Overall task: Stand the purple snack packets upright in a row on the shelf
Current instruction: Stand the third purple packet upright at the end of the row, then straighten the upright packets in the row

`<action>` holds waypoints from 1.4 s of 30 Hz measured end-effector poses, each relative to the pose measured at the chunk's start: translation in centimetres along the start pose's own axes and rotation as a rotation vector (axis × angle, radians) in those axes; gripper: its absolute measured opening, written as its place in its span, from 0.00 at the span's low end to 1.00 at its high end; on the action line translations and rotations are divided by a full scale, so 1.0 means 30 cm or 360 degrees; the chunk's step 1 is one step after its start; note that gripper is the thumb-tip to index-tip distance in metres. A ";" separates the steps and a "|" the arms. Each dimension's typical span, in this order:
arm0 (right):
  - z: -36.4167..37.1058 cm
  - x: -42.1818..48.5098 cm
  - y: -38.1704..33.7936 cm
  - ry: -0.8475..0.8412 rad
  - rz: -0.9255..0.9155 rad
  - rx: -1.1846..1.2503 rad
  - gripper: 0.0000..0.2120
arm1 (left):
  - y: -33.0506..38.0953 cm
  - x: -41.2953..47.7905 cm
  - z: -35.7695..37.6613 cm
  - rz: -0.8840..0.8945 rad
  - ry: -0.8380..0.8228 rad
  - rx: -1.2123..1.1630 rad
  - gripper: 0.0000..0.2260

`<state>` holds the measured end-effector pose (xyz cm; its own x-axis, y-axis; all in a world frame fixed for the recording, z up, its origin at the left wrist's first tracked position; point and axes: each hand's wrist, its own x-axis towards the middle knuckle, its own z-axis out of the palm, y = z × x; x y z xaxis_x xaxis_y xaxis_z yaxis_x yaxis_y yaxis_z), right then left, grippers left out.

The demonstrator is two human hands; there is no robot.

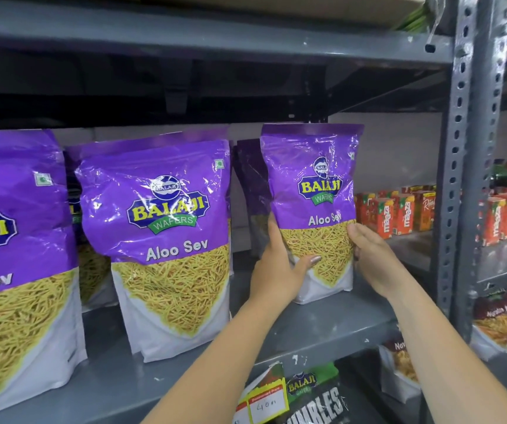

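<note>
Purple Aloo Sev packets stand upright on the grey metal shelf (322,328). One large packet (10,255) is at the far left, another (169,240) stands in the middle with more behind it. A third packet (315,185) stands upright at the right end of the row, its base on the shelf. My left hand (279,270) grips its left side, thumb across the front. My right hand (371,258) presses against its right edge. A dark purple packet (250,182) stands behind it, partly hidden.
Orange juice cartons (399,214) stand at the back right of the same shelf. A perforated grey upright post (457,166) bounds the shelf on the right, with more cartons and bottles beyond. Snack packets and a yellow price tag (266,403) hang on the shelf below.
</note>
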<state>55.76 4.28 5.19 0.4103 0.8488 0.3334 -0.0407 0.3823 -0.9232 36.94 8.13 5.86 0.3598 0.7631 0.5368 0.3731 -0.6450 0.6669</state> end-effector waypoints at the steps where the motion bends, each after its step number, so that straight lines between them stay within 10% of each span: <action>1: -0.007 0.004 0.002 0.0009 0.0002 -0.0011 0.15 | 0.001 0.008 0.008 0.0000 0.0002 -0.0002 0.48; 9: 0.048 -0.029 -0.040 0.0273 -0.0103 -0.0048 0.19 | 0.048 -0.104 -0.112 0.0026 -0.0295 0.0479 0.38; 13: 0.154 -0.144 -0.109 0.0997 -0.0851 -0.0454 0.10 | 0.082 -0.316 -0.329 0.0568 0.0437 0.0217 0.13; 18: 0.477 -0.279 -0.082 0.0061 -0.0840 -0.0478 0.26 | -0.117 -0.422 -0.451 0.0441 0.1073 0.0440 0.30; 22: 0.623 -0.287 0.035 -0.0574 -0.0500 -0.0521 0.46 | -0.261 -0.410 -0.460 0.0133 0.0740 0.0198 0.44; 42: 0.521 -0.207 0.065 -0.0403 -0.0434 -0.0502 0.49 | -0.202 -0.286 -0.369 -0.0224 0.0109 0.0205 0.40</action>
<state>38.89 5.46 4.30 0.1313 0.8102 0.5713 0.3315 0.5072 -0.7955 22.12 5.93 2.95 0.2389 0.8442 0.4799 0.5233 -0.5282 0.6687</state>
